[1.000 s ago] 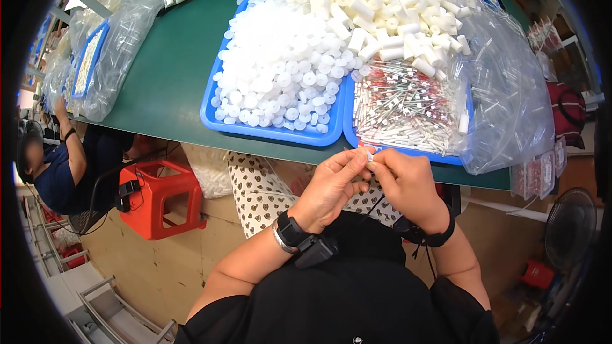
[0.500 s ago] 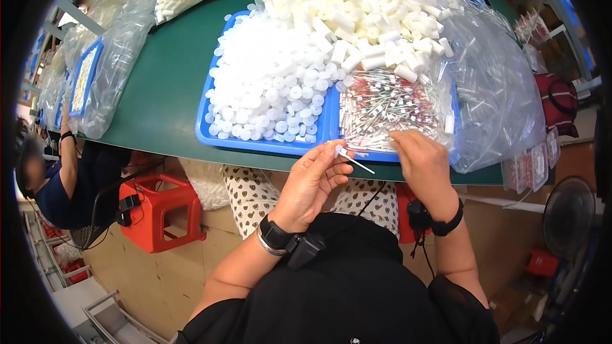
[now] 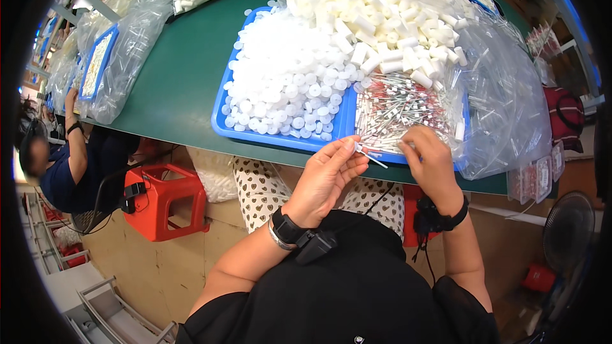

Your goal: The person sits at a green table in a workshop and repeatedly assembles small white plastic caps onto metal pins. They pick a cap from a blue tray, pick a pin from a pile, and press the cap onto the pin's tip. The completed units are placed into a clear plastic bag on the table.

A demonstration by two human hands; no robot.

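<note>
Stick (image 3: pixel 375 159): thin white one, up in the air just off the near edge of the trays, slanting down to the right; there's a small white bit at its upper end, too tiny to make out properly
Left hand (image 3: pixel 328 175): got the stick pinched between thumb and fingertips, other fingers loosely curled
Right hand (image 3: pixel 435 160): thumb and fingers bent, tips at the near side of the stick pile (image 3: pixel 400 109); honestly can't tell if they're pinching anything
Stick tray (image 3: pixel 396 158): blue, with the stick pile in it, all white, red and greenish bits in a jumble
Disc tray (image 3: pixel 220 126): also blue, right beside the stick tray, heaped with whitish discs (image 3: pixel 287 83)
Tubes (image 3: pixel 408 51): big cream-white pile behind both trays, some tipping over the back of the stick pile
Clear bag (image 3: pixel 507 105): crumpled plastic, just right of the stick tray
Table (image 3: pixel 162 70): green top, under the lot
Stool (image 3: pixel 167 200): red, on the floor off to the left
Co-worker (image 3: pixel 60 169): far left, dark top, one arm reaching toward another blue tray (image 3: pixel 99 64)
Fan (image 3: pixel 569 229): dark, way over on the right
</note>
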